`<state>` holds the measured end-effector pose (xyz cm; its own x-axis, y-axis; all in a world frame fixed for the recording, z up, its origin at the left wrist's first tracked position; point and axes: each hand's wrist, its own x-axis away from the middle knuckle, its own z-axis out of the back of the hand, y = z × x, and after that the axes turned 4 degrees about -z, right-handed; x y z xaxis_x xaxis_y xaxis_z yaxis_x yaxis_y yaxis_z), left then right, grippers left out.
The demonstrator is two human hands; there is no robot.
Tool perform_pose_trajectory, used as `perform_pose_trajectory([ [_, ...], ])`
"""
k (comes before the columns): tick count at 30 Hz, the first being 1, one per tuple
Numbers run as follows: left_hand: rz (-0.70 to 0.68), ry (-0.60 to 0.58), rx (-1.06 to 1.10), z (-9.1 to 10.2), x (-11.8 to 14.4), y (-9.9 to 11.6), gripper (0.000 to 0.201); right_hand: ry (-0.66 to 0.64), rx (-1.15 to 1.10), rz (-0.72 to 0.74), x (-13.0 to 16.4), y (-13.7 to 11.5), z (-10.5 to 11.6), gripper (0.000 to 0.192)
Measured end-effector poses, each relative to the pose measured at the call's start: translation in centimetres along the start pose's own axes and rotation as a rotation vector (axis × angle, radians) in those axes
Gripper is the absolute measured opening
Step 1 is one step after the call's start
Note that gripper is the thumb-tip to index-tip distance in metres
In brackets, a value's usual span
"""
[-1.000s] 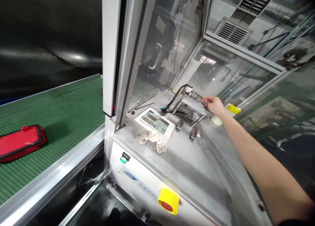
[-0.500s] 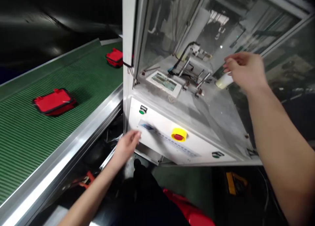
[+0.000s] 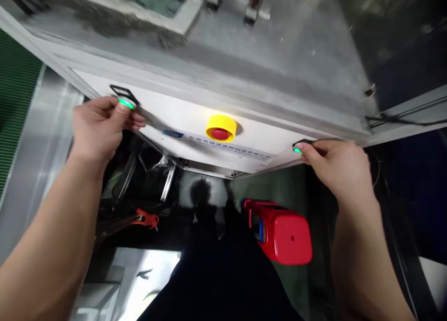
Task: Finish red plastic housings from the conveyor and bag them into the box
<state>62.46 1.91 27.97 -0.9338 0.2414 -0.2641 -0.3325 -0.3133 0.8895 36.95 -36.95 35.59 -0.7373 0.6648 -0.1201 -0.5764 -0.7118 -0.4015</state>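
My left hand (image 3: 99,127) is at the left end of the white front panel (image 3: 159,113), thumb against the round, green-lit left push button (image 3: 126,102). A black rectangular frame (image 3: 120,92) stands just above this button. My right hand (image 3: 344,165) is at the panel's right end, thumb against the small, green-lit right push button (image 3: 297,150). Both hands are partly open, fingers loosely curled, with nothing visible in their grasp; motion blur prevents me from confirming how firmly either thumb presses.

Between my hands, a red round button (image 3: 219,134) sits inside a yellow cylindrical collar (image 3: 221,121). The grey metal surface (image 3: 289,64) extends above the panel and carries a white-bordered picture sheet (image 3: 193,9). A green ribbed conveyor belt (image 3: 14,97) lies at far left. Below the panel, a red plastic container (image 3: 292,239) stands on the floor.
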Motion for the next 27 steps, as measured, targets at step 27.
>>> perform_pose_trajectory([
  [27,0.621,0.127,-0.084,-7.5,13.1,-4.2,0.049,-1.069,-0.211,-0.136,6.9,13.5,-16.2,0.05],
])
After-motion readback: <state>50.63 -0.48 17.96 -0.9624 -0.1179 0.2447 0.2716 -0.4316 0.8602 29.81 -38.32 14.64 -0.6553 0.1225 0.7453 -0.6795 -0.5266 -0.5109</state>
